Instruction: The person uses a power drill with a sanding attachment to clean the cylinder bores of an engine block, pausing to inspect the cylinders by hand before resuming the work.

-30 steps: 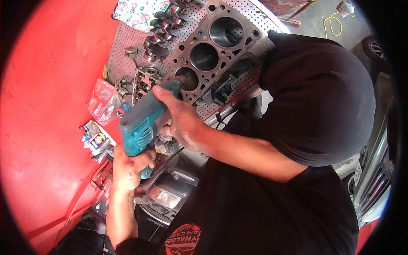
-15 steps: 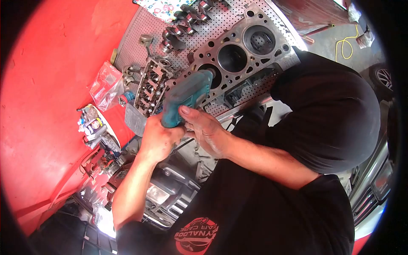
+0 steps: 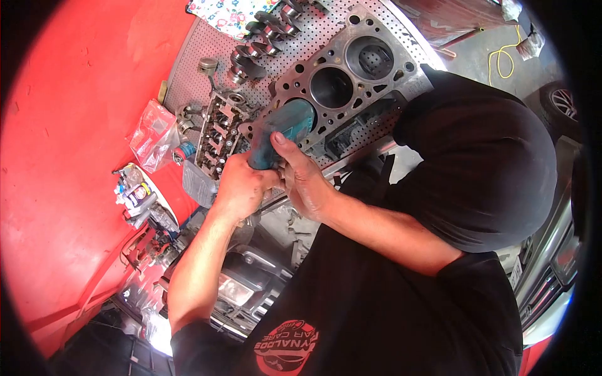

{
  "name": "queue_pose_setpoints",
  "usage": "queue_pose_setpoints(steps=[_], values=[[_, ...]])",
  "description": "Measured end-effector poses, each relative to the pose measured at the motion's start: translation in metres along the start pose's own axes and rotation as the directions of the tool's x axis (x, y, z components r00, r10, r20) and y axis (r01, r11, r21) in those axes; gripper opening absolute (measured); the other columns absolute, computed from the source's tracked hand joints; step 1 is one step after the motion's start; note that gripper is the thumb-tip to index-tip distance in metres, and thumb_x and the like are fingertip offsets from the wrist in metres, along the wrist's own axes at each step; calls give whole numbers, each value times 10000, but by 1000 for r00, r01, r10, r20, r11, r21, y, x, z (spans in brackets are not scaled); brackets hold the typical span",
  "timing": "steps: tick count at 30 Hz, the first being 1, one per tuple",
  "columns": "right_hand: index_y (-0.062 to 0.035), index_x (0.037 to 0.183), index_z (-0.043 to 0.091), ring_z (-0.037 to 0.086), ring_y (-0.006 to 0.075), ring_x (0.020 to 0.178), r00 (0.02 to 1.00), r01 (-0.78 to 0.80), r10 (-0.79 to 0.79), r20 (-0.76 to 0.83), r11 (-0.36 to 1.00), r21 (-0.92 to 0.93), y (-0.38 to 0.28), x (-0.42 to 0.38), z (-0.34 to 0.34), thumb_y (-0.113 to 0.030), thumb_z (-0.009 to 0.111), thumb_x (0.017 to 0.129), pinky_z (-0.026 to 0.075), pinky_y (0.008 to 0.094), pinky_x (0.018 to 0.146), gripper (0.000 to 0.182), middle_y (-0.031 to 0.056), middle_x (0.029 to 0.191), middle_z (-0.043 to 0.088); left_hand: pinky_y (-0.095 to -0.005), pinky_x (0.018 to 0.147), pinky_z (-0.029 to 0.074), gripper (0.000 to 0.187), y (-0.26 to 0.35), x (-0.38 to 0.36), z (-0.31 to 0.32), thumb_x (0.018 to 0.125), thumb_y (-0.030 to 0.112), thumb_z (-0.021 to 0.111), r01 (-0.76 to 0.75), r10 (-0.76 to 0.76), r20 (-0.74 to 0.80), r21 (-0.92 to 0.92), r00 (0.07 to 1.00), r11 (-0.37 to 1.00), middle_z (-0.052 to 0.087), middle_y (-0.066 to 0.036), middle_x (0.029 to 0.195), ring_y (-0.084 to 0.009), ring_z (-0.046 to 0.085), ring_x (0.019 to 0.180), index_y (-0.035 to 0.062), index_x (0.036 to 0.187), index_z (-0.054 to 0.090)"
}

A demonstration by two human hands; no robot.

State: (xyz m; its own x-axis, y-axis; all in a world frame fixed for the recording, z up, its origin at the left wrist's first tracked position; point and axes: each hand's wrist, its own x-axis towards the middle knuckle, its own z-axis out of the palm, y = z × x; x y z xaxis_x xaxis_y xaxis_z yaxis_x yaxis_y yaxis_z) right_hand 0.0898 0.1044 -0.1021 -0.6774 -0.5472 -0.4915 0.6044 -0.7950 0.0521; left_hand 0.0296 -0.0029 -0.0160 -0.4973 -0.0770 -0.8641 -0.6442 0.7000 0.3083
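My left hand (image 3: 238, 188) is closed around the handle of a teal power drill (image 3: 280, 133). Against the rear of the drill's body rests my right hand (image 3: 302, 178), thumb up along it. The drill's nose points into the nearest cylinder bore of a bare engine block (image 3: 376, 84), which lies on a perforated metal table (image 3: 200, 47). The tool bit itself is hidden inside the bore. Two more bores stand open farther along the block.
A cylinder head (image 3: 216, 135), a crankshaft (image 3: 260, 34) and a piston with its rod (image 3: 209, 67) lie on the table left of the block. A plastic bag (image 3: 153, 135), small bottles (image 3: 135, 191), a red wall (image 3: 69, 125), a yellow cord (image 3: 501, 56).
The drill has swung from near my body up to the block, its nose now in the bore. My right hand slid from the drill's front to its rear.
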Motion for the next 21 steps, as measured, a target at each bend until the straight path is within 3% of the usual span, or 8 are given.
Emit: queue_pose_setpoints(steps=[1,10,16,19,21], values=[[-103,1294,555,587,141,975,1000,-13,13,11,1000,-11,0,1,-2,-678,602,907,427,325,852,695,31,1127,637,-298,599,503,233,0,2,0,743,52,670,3,-3,3,3,1000,1000,704,-74,757,-136,628,629,-56,949,686],[-123,1316,540,610,147,955,994,27,-36,103,996,85,0,5,-8,-682,566,931,453,331,792,679,33,1129,656,-300,580,500,250,4,8,-1,732,79,682,16,-16,-15,45,1000,999,694,-74,748,-131,615,604,-54,944,690],[-126,1320,541,660,174,1027,998,33,-44,43,969,244,-2,7,-9,-663,541,956,514,366,868,649,55,1175,679,-291,566,489,234,2,10,0,741,79,679,12,-11,-22,25,1000,1000,669,-53,731,-118,595,590,-37,944,695],[-109,1278,576,656,162,915,997,71,-74,8,978,197,-6,8,-2,-754,543,895,518,343,611,751,51,1086,669,-284,553,475,224,4,9,-1,753,69,669,14,-14,-11,10,1000,1000,668,-41,738,-108,580,579,-27,954,697],[-115,1285,570,658,168,934,996,86,-84,-20,974,208,-1,13,-2,-747,549,898,521,344,613,742,53,1096,669,-278,543,464,218,4,7,0,764,59,660,9,-9,-19,1,1000,1000,669,-33,744,-101,569,572,-21,963,699]])
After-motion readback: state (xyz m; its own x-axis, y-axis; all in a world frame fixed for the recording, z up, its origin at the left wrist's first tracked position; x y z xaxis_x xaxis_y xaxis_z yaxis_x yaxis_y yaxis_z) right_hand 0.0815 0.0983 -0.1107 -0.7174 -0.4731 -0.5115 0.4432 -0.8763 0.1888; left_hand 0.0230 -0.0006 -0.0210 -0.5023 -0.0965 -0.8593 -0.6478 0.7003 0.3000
